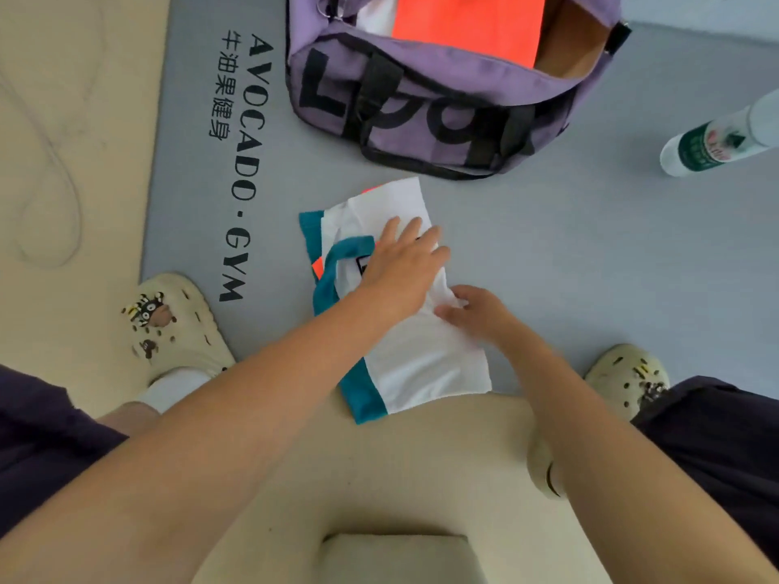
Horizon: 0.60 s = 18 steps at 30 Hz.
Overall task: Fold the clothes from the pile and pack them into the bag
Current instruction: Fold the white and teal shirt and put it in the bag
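A white garment (415, 356) with teal trim and a bit of orange showing at its edges lies partly folded on a grey mat (548, 267), directly in front of the person and between their two feet. The left hand (398, 271) rests flat on the upper half of the garment, palm down, fingers (411, 233) spread wide and pressing the cloth against the mat rather than gripping it. The right hand (474, 311) sits just beside it, at the right edge of the garment, its fingers curled narrow and pinching a small ridge of the white cloth. A teal collar loop shows just left of the left hand. Beyond the garment, near but not touching it, stands an open purple bag (442, 99) with black straps and large black lettering on its side; inside it lie an orange folded item (468, 27) and a strip of white cloth beside it. A white bottle with a green label (712, 141) lies on its side on the mat to the right of the bag. The mat bears black print reading "AVOCADO · GYM" along its left edge. The person wears cream clogs: the left one (181, 326), decorated with small charms, rests half on the mat, and the right one (628, 375) is partly hidden by a dark trouser leg.
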{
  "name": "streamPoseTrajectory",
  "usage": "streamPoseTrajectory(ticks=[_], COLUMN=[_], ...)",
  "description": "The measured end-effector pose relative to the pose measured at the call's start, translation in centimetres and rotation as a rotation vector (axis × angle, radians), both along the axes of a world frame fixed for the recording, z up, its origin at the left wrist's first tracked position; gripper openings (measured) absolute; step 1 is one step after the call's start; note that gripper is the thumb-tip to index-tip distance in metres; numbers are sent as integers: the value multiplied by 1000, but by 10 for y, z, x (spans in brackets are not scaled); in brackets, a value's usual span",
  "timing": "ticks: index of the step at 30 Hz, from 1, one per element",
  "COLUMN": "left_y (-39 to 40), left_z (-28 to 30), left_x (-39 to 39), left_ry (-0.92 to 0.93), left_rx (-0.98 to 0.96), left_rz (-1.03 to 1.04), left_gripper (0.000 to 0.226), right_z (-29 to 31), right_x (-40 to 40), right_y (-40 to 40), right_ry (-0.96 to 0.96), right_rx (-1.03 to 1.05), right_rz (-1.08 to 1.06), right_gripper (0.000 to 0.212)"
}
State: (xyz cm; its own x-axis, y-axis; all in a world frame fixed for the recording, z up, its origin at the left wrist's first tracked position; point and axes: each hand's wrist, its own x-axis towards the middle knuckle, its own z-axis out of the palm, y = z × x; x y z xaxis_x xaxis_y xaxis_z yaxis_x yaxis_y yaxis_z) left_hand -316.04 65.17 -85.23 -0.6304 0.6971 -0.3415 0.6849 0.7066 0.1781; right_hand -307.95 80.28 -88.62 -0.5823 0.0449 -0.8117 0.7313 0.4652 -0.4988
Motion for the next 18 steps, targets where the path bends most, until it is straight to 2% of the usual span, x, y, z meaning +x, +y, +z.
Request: streamPoseTrajectory(ticks=[2, 4, 7, 13, 16, 18], left_y=[22, 34, 48, 43, 11, -10], left_z=[-9, -16, -22, -30, -35, -37], left_x=[4, 2, -14, -63, -87, -98], left_ry=[-29, -38, -107, -224, -329, -461], left_rx=[-137, -190, -147, -104, -215, -226], left_rz=[-244, -338, -232, 51, 169, 261], left_gripper=[48, 39, 33, 32, 41, 39], right_z=[5, 7, 8, 0, -3, -3], right_x=[-5, -12, -24, -51, -56, -52], right_y=[20, 38, 65, 91, 90, 79], right_ry=[-63, -95, -57, 205, 358, 487], right_rx=[20, 74, 171, 475, 825, 1016], right_rz=[179, 311, 359, 159, 343, 421], right_gripper=[20, 11, 11, 33, 39, 40])
